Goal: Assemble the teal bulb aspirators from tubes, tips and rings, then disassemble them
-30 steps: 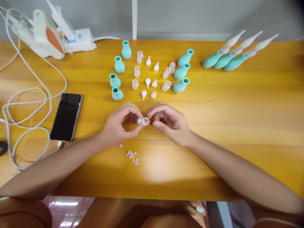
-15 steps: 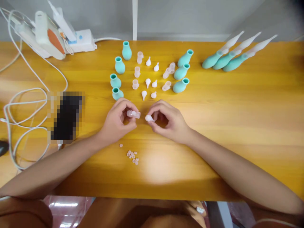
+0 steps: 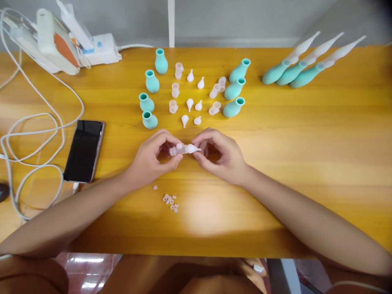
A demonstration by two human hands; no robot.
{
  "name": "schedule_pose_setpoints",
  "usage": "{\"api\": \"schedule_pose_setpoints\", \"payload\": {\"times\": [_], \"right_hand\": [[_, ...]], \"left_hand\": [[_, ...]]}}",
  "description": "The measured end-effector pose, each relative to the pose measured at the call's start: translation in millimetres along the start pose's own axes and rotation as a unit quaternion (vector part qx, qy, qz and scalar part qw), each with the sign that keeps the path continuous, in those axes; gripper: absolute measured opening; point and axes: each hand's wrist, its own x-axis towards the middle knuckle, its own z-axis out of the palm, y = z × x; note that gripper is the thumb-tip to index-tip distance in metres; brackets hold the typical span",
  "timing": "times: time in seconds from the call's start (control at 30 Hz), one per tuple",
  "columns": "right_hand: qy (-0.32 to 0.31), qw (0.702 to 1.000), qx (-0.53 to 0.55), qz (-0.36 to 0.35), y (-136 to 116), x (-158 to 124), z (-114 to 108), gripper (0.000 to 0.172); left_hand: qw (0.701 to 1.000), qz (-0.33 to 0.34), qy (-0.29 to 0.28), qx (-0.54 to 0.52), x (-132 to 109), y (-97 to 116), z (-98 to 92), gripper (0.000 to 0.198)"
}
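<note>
Between thumb and fingers, my left hand [image 3: 153, 154] pinches a translucent plastic tube [image 3: 177, 150] with a small round nub on its side. My right hand [image 3: 222, 154] grips a small white pointed nozzle [image 3: 191, 148], its tip directed right. The nozzle's wide end meets the tube's right end; how deep it sits I cannot tell. Beyond my hands lie several similar white nozzles [image 3: 190, 104] and translucent tubes [image 3: 173, 107]. Nearer my body is a loose cluster of tiny translucent rings [image 3: 170, 200].
Teal bulbs [image 3: 152, 81] stand at left, with more teal bulbs [image 3: 234, 107] at right. Teal bulbs fitted with long white tips [image 3: 306, 72] lie at the far right. A phone [image 3: 84, 151], looping white cables [image 3: 30, 132] and a power strip [image 3: 102, 49] occupy the left.
The gap between my hands has closed. The white nozzle, apart from the tube before, now touches its right end. The view has shifted slightly.
</note>
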Motion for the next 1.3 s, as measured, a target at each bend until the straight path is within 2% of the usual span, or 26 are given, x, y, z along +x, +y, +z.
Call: {"api": "schedule_pose_setpoints", "payload": {"times": [0.3, 0.73, 1.3], "right_hand": [[0.0, 1.0, -0.017, -0.003, 0.4, -0.4, -0.9, 0.015], [0.004, 0.988, -0.107, -0.11, -0.2, -3.4, 0.7, 0.024], [-0.023, 0.979, -0.13, -0.157, -2.0, -5.1, -2.0, 0.029]], "left_hand": [[1.0, -0.001, -0.013, 0.006, 0.7, 3.7, -1.7, 0.014], [0.996, -0.079, -0.005, -0.029, -1.3, 7.7, 0.5, 0.016], [0.999, -0.029, -0.008, 0.024, -2.6, 8.0, 0.2, 0.011]]}}
